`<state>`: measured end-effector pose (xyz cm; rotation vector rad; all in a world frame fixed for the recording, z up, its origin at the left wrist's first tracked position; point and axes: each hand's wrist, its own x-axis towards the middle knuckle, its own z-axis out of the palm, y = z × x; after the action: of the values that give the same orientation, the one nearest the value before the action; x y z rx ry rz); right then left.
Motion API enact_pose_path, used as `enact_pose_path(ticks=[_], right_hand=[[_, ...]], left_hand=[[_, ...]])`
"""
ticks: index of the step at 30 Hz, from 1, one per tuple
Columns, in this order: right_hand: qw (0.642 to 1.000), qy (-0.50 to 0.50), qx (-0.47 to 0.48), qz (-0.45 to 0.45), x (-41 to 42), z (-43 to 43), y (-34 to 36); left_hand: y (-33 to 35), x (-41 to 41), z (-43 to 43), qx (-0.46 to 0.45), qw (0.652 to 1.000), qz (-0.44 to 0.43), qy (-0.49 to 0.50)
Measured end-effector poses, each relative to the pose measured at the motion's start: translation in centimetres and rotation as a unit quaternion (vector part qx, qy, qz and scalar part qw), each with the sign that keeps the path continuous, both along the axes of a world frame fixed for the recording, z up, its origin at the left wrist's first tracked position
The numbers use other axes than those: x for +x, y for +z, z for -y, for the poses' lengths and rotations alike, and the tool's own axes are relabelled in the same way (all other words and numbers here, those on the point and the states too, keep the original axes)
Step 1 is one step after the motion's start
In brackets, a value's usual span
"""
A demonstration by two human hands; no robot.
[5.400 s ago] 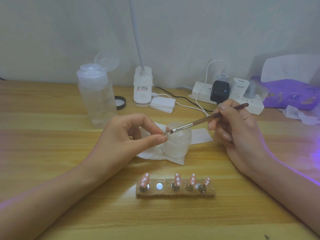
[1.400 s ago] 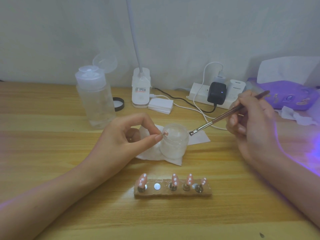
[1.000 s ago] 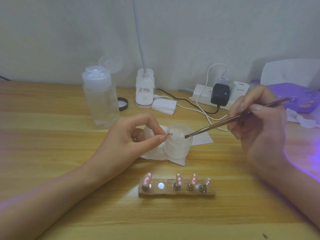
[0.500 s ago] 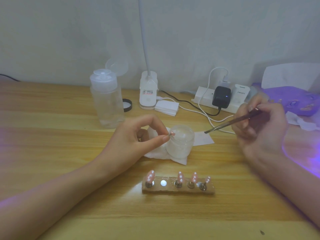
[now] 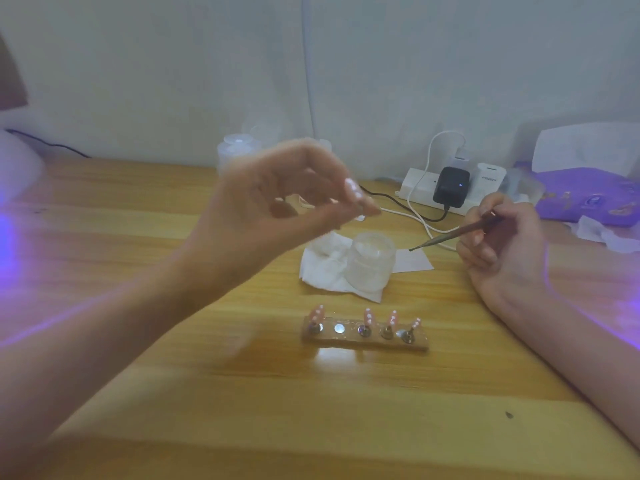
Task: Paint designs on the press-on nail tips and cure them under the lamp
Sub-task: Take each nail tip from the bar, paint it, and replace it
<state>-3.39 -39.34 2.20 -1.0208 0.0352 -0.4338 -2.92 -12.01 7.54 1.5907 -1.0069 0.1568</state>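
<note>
My left hand [image 5: 273,216] is raised above the table and blurred; it pinches a pink nail tip [image 5: 353,192] with white dots between thumb and forefinger. My right hand [image 5: 502,244] rests at the right and grips a thin brown brush [image 5: 453,233], its bristles pointing left toward a frosted jar [image 5: 370,265]. In front of the jar lies a wooden holder [image 5: 367,342] carrying several pink dotted nail tips on metal stands, with one bare magnet spot [image 5: 339,328].
The jar stands on a white tissue [image 5: 322,268]. Behind are a clear pump bottle [image 5: 239,147], a white power strip [image 5: 419,188] with a black adapter [image 5: 452,187] and cables, and a purple pack [image 5: 588,199] at the right. Purple light glows at both edges.
My left hand has lifted up and toward the left with the nail tip, away from the jar. The right hand with the brush has drawn back to the right. The camera has shifted.
</note>
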Motion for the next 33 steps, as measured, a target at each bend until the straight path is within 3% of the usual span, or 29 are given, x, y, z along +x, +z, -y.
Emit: enact_pose_path(ticks=[5, 8, 20, 33], right_hand=[[1.000, -0.019, 0.009, -0.010, 0.2, 0.0, -0.1], [1.000, -0.024, 0.005, -0.016, 0.2, 0.0, -0.1], [0.999, -0.030, 0.001, -0.025, 0.3, 0.2, -0.2], [0.999, -0.027, -0.002, -0.024, 0.3, 0.2, -0.3]], left_hand=[[-2.7, -1.8, -0.6, 0.142, 0.987, 0.080, 0.015], [-4.5, -2.6, -0.6, 0.177, 0.980, 0.090, 0.027], [-6.0, -2.9, -0.5, 0.237, 0.965, -0.077, 0.087], [-6.2, -2.5, -0.5, 0.205, 0.964, -0.157, 0.056]])
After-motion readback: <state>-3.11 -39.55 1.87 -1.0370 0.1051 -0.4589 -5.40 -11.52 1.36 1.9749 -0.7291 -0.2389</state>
